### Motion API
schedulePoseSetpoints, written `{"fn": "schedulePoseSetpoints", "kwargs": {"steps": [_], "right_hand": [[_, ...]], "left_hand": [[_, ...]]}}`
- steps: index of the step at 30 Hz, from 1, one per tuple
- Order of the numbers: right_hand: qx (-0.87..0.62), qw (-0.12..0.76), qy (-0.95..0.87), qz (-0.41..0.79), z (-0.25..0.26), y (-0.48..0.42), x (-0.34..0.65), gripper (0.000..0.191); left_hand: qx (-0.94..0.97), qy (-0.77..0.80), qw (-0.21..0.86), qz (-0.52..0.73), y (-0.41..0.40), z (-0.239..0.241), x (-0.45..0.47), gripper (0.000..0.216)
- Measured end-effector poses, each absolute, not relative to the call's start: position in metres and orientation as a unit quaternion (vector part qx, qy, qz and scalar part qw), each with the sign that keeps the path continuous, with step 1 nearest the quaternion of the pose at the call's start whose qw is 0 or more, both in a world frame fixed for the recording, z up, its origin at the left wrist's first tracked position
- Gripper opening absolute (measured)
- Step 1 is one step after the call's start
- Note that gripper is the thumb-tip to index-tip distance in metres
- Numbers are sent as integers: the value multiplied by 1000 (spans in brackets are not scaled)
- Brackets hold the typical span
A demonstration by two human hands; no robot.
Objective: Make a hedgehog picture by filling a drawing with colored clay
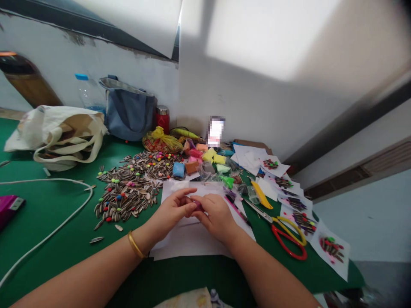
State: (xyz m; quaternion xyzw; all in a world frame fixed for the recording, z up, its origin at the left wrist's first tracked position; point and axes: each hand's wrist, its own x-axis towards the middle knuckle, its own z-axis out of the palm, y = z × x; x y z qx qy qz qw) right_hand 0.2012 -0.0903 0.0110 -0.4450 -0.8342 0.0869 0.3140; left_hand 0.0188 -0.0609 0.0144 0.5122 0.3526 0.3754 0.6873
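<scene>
My left hand (175, 212) and my right hand (218, 217) meet over the white paper (199, 239) in front of me. Between their fingertips is a small purple lump of modelling clay (199, 207), mostly hidden by the fingers. My right thumb and forefinger are closed on it, and the left thumb and fingers press on it from the other side. A pink-and-black pen (238, 210) lies on the paper just right of my right hand. Blocks of coloured clay (192, 167) and clear wrappers lie beyond the hands.
Striped sunflower seeds (131, 188) mixed with coloured beads are heaped left. Scissors (272, 220) and a yellow cutter (262, 196) lie right, beside paper cards (340, 267) bearing seeds. Bags (130, 111), a red flask (162, 119) and a phone (215, 131) stand behind; a white cable (64, 222) crosses left.
</scene>
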Motion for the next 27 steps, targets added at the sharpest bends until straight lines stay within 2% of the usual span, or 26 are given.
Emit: {"fn": "schedulePoseSetpoints", "kwargs": {"steps": [6, 11, 16, 19, 21, 25, 27], "right_hand": [[-458, 286, -836, 98, 12, -90, 201, 34], [-475, 347, -801, 112, 10, -90, 202, 53], [-457, 379, -793, 139, 15, -92, 201, 25], [-456, 395, -783, 151, 15, -92, 200, 17], [-456, 404, -776, 162, 12, -92, 199, 17], [-456, 427, -753, 208, 7, -92, 199, 30], [-450, 433, -746, 232, 6, -92, 200, 23]], "left_hand": [[493, 360, 700, 370, -64, 18, 21, 59], [468, 372, 696, 399, -64, 22, 20, 61], [504, 369, 678, 387, -64, 18, 20, 56], [530, 378, 652, 388, -63, 14, 20, 46], [548, 384, 627, 399, -61, 12, 19, 42], [594, 400, 574, 397, -60, 12, 18, 41], [630, 398, 545, 383, -60, 13, 18, 32]]}}
